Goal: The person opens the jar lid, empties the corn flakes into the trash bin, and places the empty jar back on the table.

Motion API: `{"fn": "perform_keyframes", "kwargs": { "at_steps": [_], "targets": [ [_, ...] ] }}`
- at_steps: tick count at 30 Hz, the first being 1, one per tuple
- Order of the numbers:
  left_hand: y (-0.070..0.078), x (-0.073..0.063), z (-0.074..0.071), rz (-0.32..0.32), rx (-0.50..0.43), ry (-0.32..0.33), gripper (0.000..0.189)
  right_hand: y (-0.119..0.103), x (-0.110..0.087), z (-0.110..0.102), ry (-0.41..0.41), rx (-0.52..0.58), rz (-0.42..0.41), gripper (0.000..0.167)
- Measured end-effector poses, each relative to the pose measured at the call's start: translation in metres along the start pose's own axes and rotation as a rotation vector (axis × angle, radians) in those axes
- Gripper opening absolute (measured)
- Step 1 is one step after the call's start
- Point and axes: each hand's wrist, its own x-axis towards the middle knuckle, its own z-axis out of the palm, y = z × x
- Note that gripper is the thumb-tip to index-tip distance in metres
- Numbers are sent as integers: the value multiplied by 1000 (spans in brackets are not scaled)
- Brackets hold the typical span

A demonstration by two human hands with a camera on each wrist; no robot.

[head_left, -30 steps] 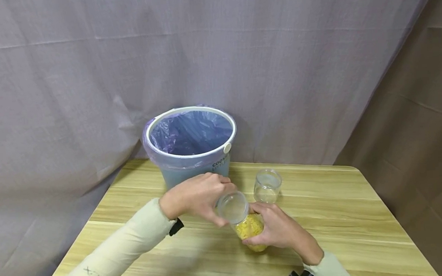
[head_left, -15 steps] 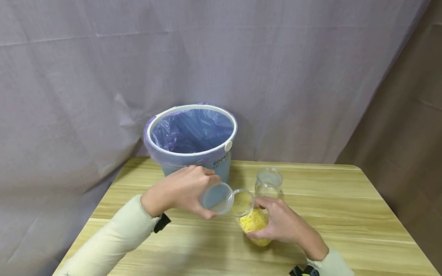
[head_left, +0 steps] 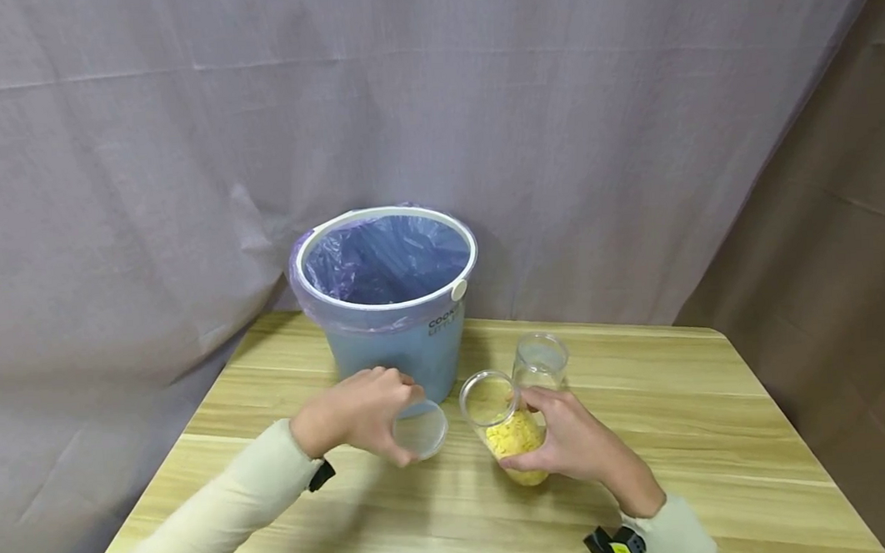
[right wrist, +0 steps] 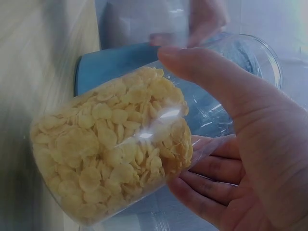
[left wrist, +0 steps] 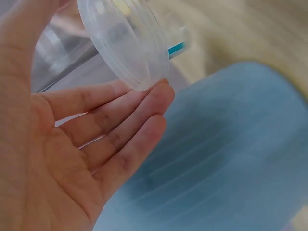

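A clear jar [right wrist: 110, 149] of yellow corn flakes, its mouth uncovered, leans toward the left in my right hand [head_left: 571, 441], whose thumb and fingers grip it round the side. In the right wrist view the flakes fill the lower part. My left hand [head_left: 360, 414] pinches a translucent round lid [head_left: 422, 430] by its edge between thumb and fingers, to the left of the jar and in front of the bucket. The left wrist view shows the lid [left wrist: 127, 43] against the fingertips [left wrist: 159, 96].
A blue bucket [head_left: 401, 345] with a white rim and a purple bag liner stands at the back of the wooden table [head_left: 683, 431]. Right behind the jar is a second clear container [head_left: 540, 359]. A grey curtain [head_left: 555, 137] hangs behind the table.
The lid has come away from the jar's mouth, moving left and then lower with my left hand. My right hand and the jar have shifted slightly right.
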Motion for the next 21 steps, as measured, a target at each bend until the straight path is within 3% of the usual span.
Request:
{"fn": "perform_keyframes", "kwargs": {
  "at_steps": [12, 16, 21],
  "targets": [
    [1, 7, 74, -80, -4, -152, 46, 0, -2, 0, 0, -3, 9, 63],
    [3, 9, 89, -88, 22, -172, 47, -2, -2, -2, -5, -5, 17, 61],
    [5, 11, 98, -71, 76, -159, 50, -3, -2, -5, -18, -7, 8, 62]
  ]
}}
